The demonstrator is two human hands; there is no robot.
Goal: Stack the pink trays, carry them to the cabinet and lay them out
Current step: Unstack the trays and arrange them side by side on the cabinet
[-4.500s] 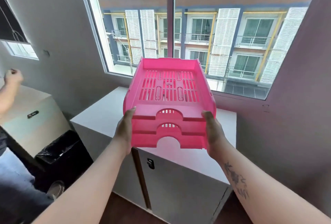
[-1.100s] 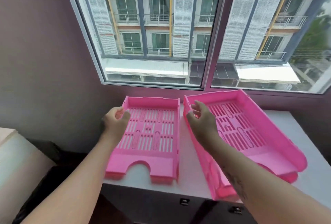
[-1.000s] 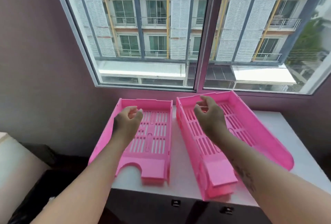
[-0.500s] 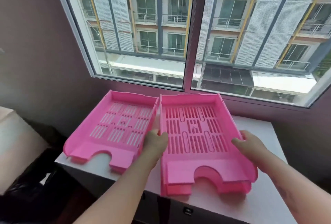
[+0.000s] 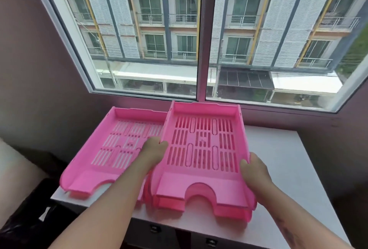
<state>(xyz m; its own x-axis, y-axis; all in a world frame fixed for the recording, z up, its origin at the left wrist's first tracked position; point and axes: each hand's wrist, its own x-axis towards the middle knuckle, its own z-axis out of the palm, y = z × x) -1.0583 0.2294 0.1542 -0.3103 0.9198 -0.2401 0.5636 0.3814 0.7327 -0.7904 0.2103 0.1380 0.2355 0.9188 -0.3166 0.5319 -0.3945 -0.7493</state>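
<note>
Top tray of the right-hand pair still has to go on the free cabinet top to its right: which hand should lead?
Probably the right hand: it grips the top tray on the side facing the bare cabinet top.

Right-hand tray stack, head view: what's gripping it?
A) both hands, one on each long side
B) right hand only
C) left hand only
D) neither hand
A: the left hand clasps the left wall of the tray stack and the right hand clasps its right wall, while the single tray beside it on the cabinet top lies untouched.
</note>
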